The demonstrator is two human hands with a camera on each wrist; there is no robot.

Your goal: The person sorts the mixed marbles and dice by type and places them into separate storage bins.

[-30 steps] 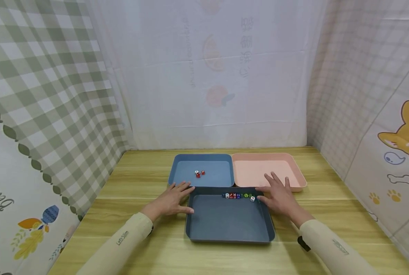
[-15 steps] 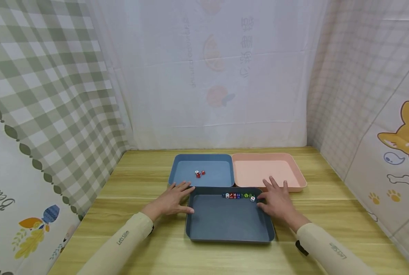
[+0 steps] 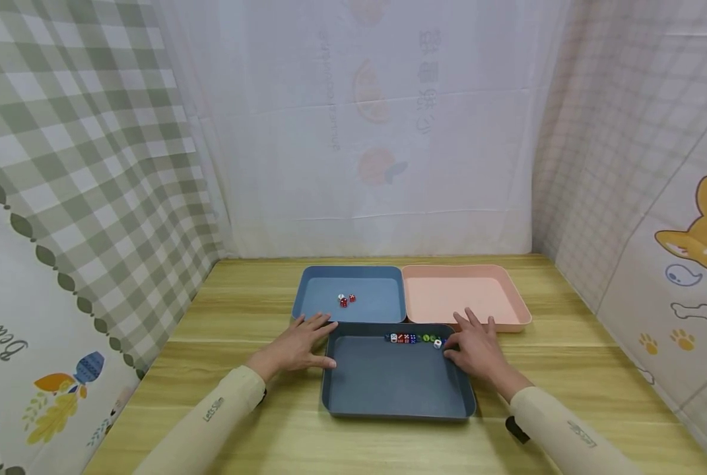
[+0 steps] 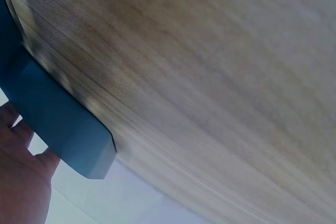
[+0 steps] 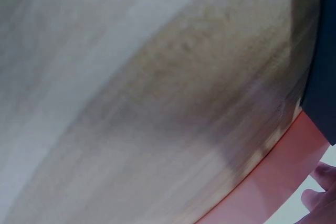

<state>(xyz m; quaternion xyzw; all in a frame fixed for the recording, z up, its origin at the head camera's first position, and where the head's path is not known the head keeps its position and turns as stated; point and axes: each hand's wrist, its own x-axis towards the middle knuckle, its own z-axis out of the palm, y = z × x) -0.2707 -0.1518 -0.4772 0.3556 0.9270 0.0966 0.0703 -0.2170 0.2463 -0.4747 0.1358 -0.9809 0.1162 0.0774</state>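
Note:
Along the far wall of the dark grey-blue tray (image 3: 397, 386) runs a row of small dice (image 3: 403, 338) in red, blue, white and green. Nearer than the row's right end lies a white die (image 3: 437, 344). My right hand (image 3: 478, 346) reaches over the tray's far right corner, thumb and forefinger pinching a small blue die (image 3: 445, 342), mostly hidden by the fingertips. Its other fingers extend over the pink tray's near rim. At the far left corner my left hand (image 3: 294, 346) rests with fingers spread, thumb at the dark tray's rim, holding nothing.
Behind stand a blue tray (image 3: 377, 290) holding 3 dice (image 3: 344, 301), two red and one white, and a pink tray (image 3: 460, 290) to its right. All three trays touch or nearly touch on the wooden table (image 3: 246, 297). Cloth curtains (image 3: 377, 132) enclose the back and sides.
My right hand has shifted slightly left and nearer, its thumb and forefinger closing in at the dark tray's corner. The left hand and the dice in the row stay put.

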